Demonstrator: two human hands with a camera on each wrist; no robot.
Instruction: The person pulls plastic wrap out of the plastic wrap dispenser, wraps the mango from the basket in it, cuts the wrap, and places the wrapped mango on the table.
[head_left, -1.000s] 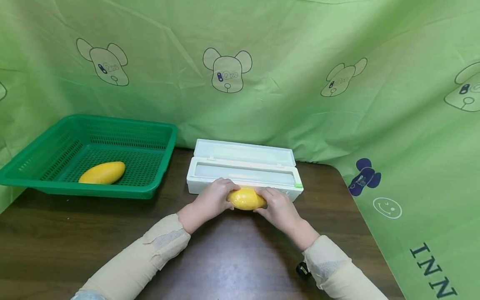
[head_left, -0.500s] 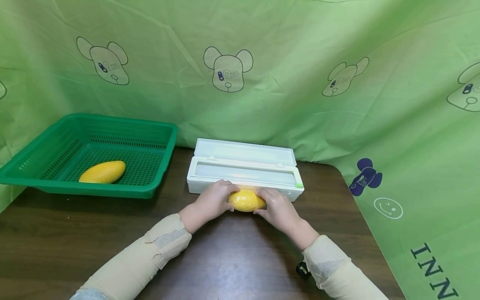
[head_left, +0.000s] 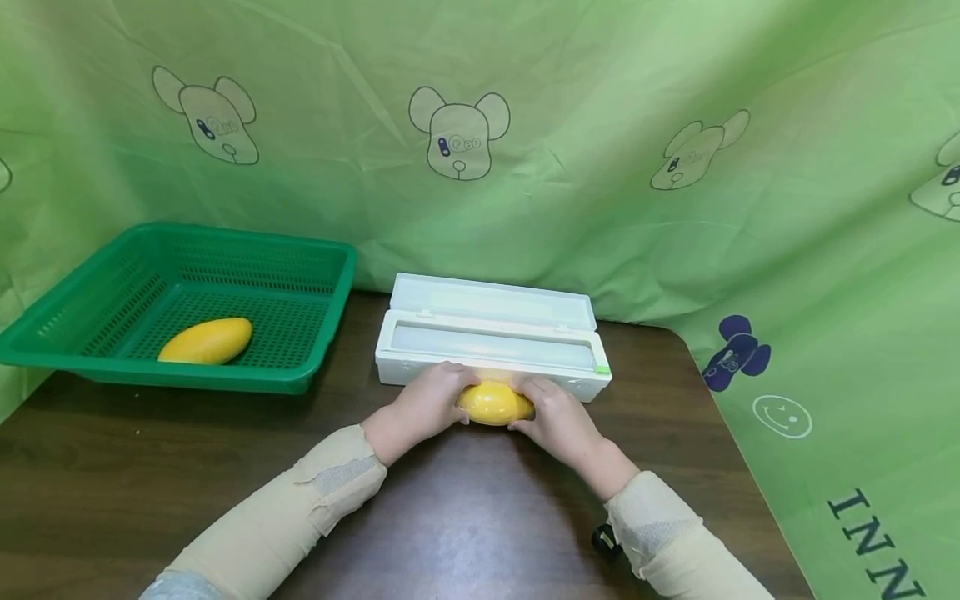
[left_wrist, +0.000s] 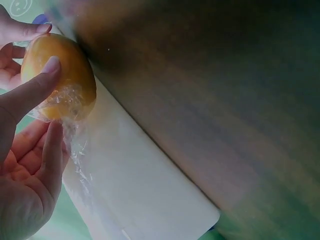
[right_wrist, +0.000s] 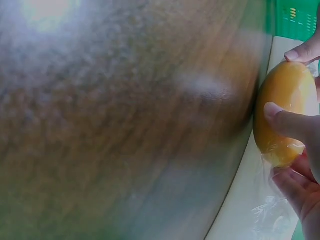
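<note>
Yellow oval fruit (head_left: 492, 403), partly covered by clear plastic film (left_wrist: 70, 97), is being gripped at opposite ends by left hand (head_left: 431, 398) and right hand (head_left: 557, 418), fingers curled round it; being held just in front of white rectangular open-lidded box (head_left: 397, 369).

1. From head: forward and down over surface (head_left: 465, 517), farther back.
2. From left wrist: rightward, close to mango (left_wrist: 77, 67).
3. From right wrist: leftward, close, sharing mango with left wrist.
</note>
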